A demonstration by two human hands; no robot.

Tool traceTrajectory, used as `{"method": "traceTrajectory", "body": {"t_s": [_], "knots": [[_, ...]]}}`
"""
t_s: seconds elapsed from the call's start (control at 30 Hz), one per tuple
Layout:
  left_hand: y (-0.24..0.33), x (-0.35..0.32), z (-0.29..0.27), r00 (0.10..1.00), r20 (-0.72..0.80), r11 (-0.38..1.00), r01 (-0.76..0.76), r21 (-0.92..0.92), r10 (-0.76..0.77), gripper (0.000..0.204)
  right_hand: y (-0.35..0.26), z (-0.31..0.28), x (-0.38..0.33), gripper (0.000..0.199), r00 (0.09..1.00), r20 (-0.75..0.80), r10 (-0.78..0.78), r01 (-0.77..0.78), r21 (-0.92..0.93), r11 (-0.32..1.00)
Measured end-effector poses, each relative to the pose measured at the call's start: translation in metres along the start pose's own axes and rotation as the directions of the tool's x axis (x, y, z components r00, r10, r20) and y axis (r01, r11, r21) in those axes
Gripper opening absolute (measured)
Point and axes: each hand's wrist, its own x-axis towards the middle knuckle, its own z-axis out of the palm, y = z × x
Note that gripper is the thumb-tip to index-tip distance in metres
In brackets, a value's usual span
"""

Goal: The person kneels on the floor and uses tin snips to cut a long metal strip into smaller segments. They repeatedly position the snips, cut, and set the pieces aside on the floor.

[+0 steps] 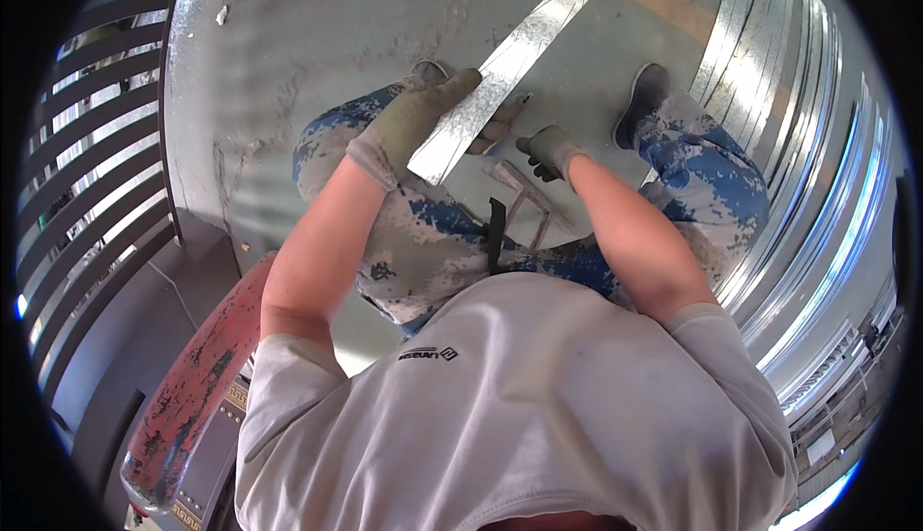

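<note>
A long, flat, shiny metal strip [527,48] slants from between my knees up past the top edge of the picture. My left hand [420,119], in a pale work glove, grips it near its lower end, thumb on one side and fingers round the other. To the right of the strip, my gloved right hand [551,152] hangs apart from it, fingers loosely bent and spaced, with nothing visible in them. Just below that hand is an angled, worn-looking frame [527,196] between my legs. Part of it is hidden by my clothing.
Several long metal strips and profiles [745,40] lie along the floor at the right. A dark slatted railing [106,137] stands at the left. Beside my left arm is a worn red armrest [197,391]. My shoe [646,93] rests near the metal stack.
</note>
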Motion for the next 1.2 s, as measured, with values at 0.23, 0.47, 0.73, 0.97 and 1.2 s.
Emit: {"method": "traceTrajectory", "body": {"t_s": [0.23,0.47,0.73,0.97,1.2], "knots": [[0.003,0.004,-0.014,0.992,-0.091,0.996,0.093,0.016,-0.091,0.058,0.045,0.026,0.107,0.044,0.997,-0.062,0.047,-0.052,-0.072,0.996],[0.003,0.006,-0.017,0.979,-0.146,0.988,0.133,-0.074,-0.142,0.059,0.071,0.081,0.194,0.055,0.995,-0.045,-0.084,0.062,-0.364,0.929],[-0.005,0.006,-0.038,0.987,-0.075,0.986,0.137,-0.097,-0.145,0.036,0.093,0.094,0.206,0.039,0.994,-0.111,-0.02,-0.008,-0.247,0.969],[-0.007,0.005,-0.039,0.998,-0.051,0.995,-0.015,0.103,0.02,0.035,0.102,0.076,0.192,0.026,0.986,-0.161,0.035,-0.042,-0.039,0.998],[-0.001,-0.002,-0.026,0.989,-0.033,0.97,0.136,-0.2,-0.145,0.038,0.035,0.034,0.142,0.014,0.983,-0.159,0.092,-0.002,0.488,0.873]]}}
